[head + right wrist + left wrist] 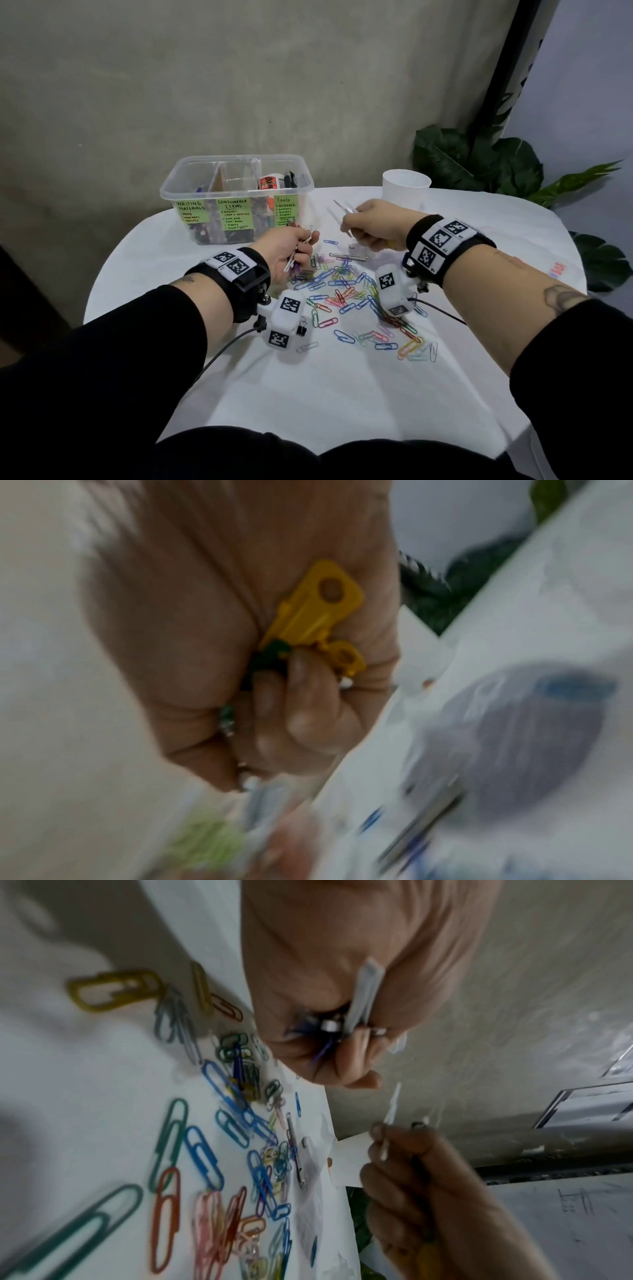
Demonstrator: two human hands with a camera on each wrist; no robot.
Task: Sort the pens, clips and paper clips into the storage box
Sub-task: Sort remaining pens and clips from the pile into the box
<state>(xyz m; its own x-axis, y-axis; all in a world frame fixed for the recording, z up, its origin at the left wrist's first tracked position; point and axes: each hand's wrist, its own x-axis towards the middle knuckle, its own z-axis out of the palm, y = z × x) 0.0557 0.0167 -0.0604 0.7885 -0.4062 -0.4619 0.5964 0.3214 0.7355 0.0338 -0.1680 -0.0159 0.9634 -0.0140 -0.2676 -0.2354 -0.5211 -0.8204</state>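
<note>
The clear storage box (236, 198) with green labels stands at the table's back left. Many coloured paper clips (349, 294) lie scattered on the white cloth between my wrists. Just in front of the box, my left hand (296, 245) grips a white clip (366, 993) together with some purple paper clips (322, 1050). My right hand (359, 226), to the right of the left one, holds white clips (344, 209) that stick out toward the box. In the blurred right wrist view its curled fingers (301, 696) also hold a yellow clip (318, 607) and something green.
A white cup (406, 188) stands behind my right hand, with a leafy plant (479, 164) beyond the table's right edge. A small black binder clip (301, 329) lies by my left wrist. A long silver clip (347, 256) lies between the hands.
</note>
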